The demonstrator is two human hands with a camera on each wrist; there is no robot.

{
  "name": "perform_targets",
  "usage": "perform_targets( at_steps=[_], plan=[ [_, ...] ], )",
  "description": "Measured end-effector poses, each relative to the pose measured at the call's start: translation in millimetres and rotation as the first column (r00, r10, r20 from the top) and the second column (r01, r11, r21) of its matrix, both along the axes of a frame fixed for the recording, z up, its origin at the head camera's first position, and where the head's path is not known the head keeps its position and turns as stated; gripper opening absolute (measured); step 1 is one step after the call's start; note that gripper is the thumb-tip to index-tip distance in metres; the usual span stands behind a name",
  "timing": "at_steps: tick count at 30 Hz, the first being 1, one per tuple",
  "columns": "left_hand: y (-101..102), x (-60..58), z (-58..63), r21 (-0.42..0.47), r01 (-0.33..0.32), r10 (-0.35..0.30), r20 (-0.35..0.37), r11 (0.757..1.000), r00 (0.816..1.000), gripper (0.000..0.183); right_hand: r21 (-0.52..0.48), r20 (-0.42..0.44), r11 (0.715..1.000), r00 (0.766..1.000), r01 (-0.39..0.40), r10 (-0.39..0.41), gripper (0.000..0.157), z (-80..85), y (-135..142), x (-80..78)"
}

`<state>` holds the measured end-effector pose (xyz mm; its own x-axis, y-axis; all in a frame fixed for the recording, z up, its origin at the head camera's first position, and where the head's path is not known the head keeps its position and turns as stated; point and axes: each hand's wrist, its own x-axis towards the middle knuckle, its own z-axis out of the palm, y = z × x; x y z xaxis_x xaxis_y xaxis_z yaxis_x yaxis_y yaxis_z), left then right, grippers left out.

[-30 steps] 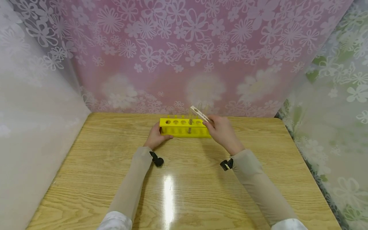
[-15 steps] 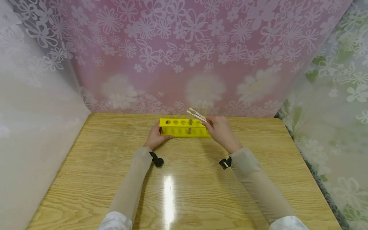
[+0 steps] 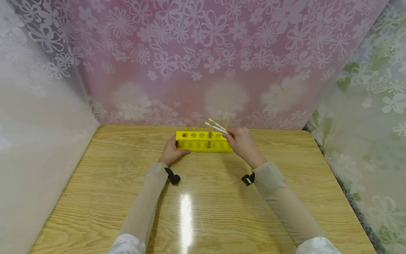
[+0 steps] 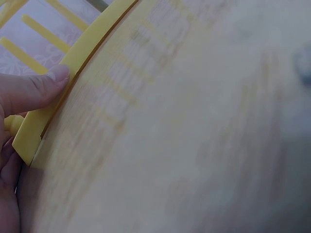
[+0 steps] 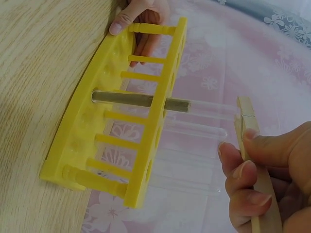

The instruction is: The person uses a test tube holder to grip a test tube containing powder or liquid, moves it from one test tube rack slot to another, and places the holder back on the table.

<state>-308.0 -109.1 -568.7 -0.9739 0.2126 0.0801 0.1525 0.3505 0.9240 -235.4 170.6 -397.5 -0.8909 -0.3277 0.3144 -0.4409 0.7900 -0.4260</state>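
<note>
At the left end of a yellow test tube rack (image 3: pixel 189 139), my left hand (image 3: pixel 171 151) grips it, thumb (image 4: pixel 36 92) along the base's front edge. A test tube (image 5: pixel 177 104) with a grey-brown filling stands in one of the rack's holes, its clear upper part sticking out above the top bar. My right hand (image 3: pixel 246 144) squeezes a wooden test tube clamp (image 5: pixel 248 108) between thumb and curled fingers. In the head view the clamp's two tips are spread apart and overlap the tube's upper end.
Several clear, blank tubes (image 5: pixel 206 130) stand behind the top bar, on the rack's far side. The rack sits near the back of a wood-grain table (image 3: pixel 215 197). A pink flowered curtain (image 3: pixel 203 63) hangs right behind it, with pale curtains on both sides.
The clamp's tips, close together around the tube's upper end a second ago, have spread apart and moved slightly left. My right hand shifted a little left; left hand and rack stayed put.
</note>
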Motion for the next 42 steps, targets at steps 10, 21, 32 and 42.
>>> perform_targets(
  at_steps=[10, 21, 32, 42],
  plan=[
    [-1, 0.4, -0.5, 0.01, -0.002, 0.002, 0.001, 1.0, 1.0, 0.081, 0.005, 0.003, 1.0, 1.0, -0.011, 0.011, 0.027, -2.0, 0, -2.8],
    [-1, 0.2, -1.0, 0.012, 0.003, -0.003, 0.002, 1.0, 1.0, 0.08, 0.008, 0.009, 1.0, 1.0, -0.016, 0.016, 0.029, -5.2, 0, -4.3],
    [0, 0.7, 0.8, 0.008, 0.0, 0.0, -0.001, 1.0, 1.0, 0.081, 0.012, 0.049, 1.0, 0.999, -0.004, 0.003, 0.026, -11.6, 0, -5.9],
    [0, 1.0, 1.5, -0.005, -0.007, 0.007, -0.003, 1.0, 1.0, 0.079, 0.05, 0.075, 0.999, 0.997, 0.004, -0.008, 0.028, -21.9, 0, -8.5]
  ],
)
